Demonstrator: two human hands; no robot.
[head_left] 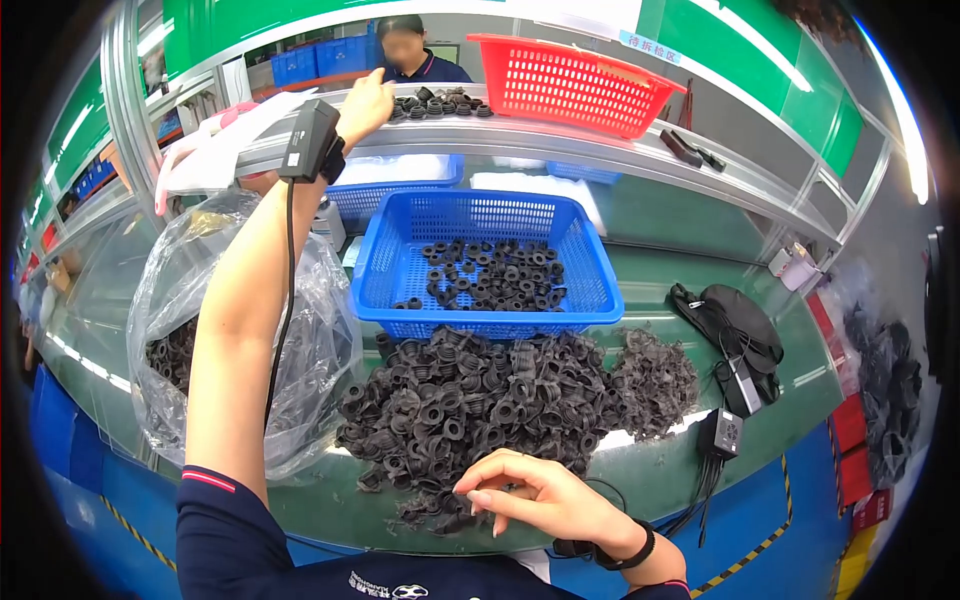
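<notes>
My left hand (367, 106) is stretched far forward to the raised metal shelf, beside a row of small black ribbed rubber bushings (440, 104). Its fingers reach out loosely, and I see nothing held in them. Low in front of me, my right hand (535, 497) hovers over the near edge of a big heap of black rubber bushings (470, 400). Those fingers are bent but apart, with nothing visible between them. Behind the heap stands a blue perforated basket (485, 322), with loose black bushings (500, 275) scattered over its bottom.
A clear plastic bag (300, 300) with dark pieces lies left. Thin black scraps (655, 385) are piled right of the heap, near a black pouch (735, 325) and a cabled box (722, 435). A red basket (570, 85) sits on the shelf; a person (425, 62) is behind it.
</notes>
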